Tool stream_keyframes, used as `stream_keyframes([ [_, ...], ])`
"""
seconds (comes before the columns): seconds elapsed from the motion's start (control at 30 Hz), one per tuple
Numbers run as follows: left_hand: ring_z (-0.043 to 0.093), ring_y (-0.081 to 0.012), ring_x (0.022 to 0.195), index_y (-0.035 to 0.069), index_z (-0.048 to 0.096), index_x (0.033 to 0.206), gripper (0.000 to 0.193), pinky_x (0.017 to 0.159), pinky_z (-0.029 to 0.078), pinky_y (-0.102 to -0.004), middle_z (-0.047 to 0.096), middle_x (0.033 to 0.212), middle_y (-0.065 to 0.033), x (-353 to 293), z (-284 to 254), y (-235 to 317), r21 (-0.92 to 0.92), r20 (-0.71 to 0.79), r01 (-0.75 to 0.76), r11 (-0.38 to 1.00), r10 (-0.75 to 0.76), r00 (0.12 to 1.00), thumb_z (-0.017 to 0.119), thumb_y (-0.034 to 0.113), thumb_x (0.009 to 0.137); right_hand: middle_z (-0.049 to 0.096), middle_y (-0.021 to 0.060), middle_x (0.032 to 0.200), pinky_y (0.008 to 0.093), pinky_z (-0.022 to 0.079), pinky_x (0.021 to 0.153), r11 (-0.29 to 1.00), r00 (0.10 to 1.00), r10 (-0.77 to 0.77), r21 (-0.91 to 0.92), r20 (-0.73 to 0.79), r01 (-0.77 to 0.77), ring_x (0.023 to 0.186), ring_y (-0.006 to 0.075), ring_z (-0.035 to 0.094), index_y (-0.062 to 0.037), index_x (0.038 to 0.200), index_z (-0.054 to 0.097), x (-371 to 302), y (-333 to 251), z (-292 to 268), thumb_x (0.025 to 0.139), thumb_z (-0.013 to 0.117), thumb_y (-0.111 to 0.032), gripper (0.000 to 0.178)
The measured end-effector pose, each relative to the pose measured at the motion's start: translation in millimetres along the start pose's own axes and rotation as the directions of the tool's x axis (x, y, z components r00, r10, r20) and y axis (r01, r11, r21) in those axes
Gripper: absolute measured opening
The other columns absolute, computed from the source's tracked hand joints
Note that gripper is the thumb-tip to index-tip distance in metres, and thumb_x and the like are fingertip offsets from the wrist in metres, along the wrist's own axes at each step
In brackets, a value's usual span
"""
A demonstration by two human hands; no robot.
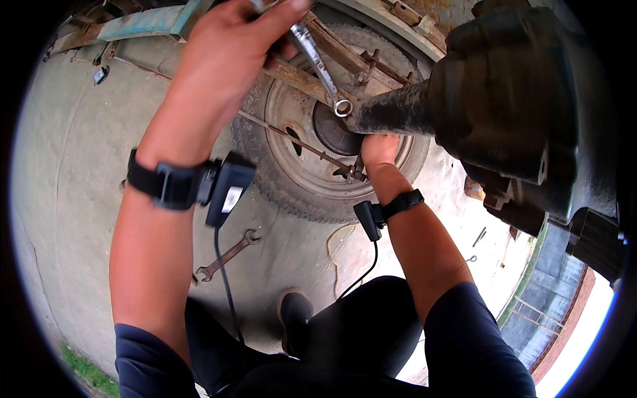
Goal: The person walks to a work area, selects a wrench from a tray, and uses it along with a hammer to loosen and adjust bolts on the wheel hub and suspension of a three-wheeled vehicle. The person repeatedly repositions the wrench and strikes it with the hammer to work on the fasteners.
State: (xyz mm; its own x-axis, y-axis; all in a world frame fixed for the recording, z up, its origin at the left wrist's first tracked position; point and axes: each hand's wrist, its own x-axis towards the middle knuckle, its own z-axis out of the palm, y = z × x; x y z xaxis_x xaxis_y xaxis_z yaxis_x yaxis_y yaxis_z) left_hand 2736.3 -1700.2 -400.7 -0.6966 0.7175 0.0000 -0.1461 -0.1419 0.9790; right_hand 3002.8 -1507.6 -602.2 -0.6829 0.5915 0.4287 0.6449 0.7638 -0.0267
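Note:
My left hand (235,43), raised at the top of the view, is closed around a shiny ring-ended wrench (317,63). The wrench slants down to the right, its ring lying in front of the end of the dark axle tube (393,111). I cannot tell whether the ring sits on a nut. My right hand (379,150) reaches under the axle tube, beside the wheel hub (335,131); its fingers are hidden behind the tube. Close to it is a thin rusty rod with a spring (326,157). Behind both hands stands a wheel with a worn tyre (282,196).
A large dark axle housing (504,99) fills the upper right. Rusty leaf springs (332,46) and a blue-green frame bar (142,25) run across the top. An open-ended wrench (229,255) lies on the concrete floor (79,179). Cables hang from both wrist straps.

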Motion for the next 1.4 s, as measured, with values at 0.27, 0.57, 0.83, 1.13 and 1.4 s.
stream_keyframes([
  [0.27,0.045,-0.0085,0.058,0.006,0.062,0.087,0.022,0.051,0.035,-0.0243,0.054,0.068,0.0023,50,33,3,-0.053,0.008,0.148,0.987,-0.148,0.989,0.063,0.026,0.098,0.060,0.0206,0.127,0.0475,0.036,0.108,0.997,0.998,0.017,0.068,0.060,-0.021,0.123,0.0403,0.051,-0.0024,0.120,0.064,0,0,-7,0.085,0.053,-0.003,0.037],
  [0.57,0.047,-0.0112,0.058,0.003,0.062,0.084,0.026,0.052,0.037,-0.0286,0.054,0.067,-0.0002,84,49,-35,-0.090,0.096,0.164,0.982,-0.155,0.983,0.064,0.026,0.097,0.057,0.0216,0.131,0.0472,0.033,0.110,0.995,0.992,0.020,0.099,0.122,-0.032,0.126,0.0410,0.047,-0.0021,0.124,0.062,2,-1,-13,0.088,0.052,-0.003,0.037],
  [0.83,0.054,-0.0058,0.064,0.008,0.062,0.110,0.024,0.052,0.038,-0.0225,0.061,0.079,0.0020,64,52,-54,0.063,0.277,0.211,0.975,-0.221,0.935,0.066,0.024,0.094,0.056,0.0212,0.131,0.0474,0.034,0.109,0.997,0.978,0.022,0.073,0.207,-0.038,0.127,0.0409,0.046,-0.0022,0.125,0.060,1,2,-16,0.091,0.053,-0.006,0.035],
  [1.13,0.054,-0.0102,0.067,0.003,0.061,0.104,0.015,0.058,0.044,-0.0273,0.061,0.080,-0.0015,88,65,-27,-0.024,0.237,0.043,0.999,-0.036,0.971,0.061,0.016,0.096,0.056,0.0212,0.131,0.0470,0.034,0.109,0.993,0.979,0.043,0.101,0.198,-0.064,0.127,0.0406,0.047,-0.0020,0.125,0.060,-1,0,-13,0.092,0.053,-0.007,0.035],
  [1.4,0.052,-0.0131,0.064,0.004,0.062,0.097,0.011,0.058,0.045,-0.0308,0.060,0.078,-0.0019,112,74,-57,0.033,0.277,0.104,0.994,-0.109,0.955,0.058,0.015,0.097,0.056,0.0213,0.131,0.0466,0.035,0.109,0.991,0.978,0.061,0.109,0.197,-0.083,0.126,0.0403,0.047,-0.0019,0.125,0.060,-4,0,-11,0.092,0.053,-0.007,0.034],
])
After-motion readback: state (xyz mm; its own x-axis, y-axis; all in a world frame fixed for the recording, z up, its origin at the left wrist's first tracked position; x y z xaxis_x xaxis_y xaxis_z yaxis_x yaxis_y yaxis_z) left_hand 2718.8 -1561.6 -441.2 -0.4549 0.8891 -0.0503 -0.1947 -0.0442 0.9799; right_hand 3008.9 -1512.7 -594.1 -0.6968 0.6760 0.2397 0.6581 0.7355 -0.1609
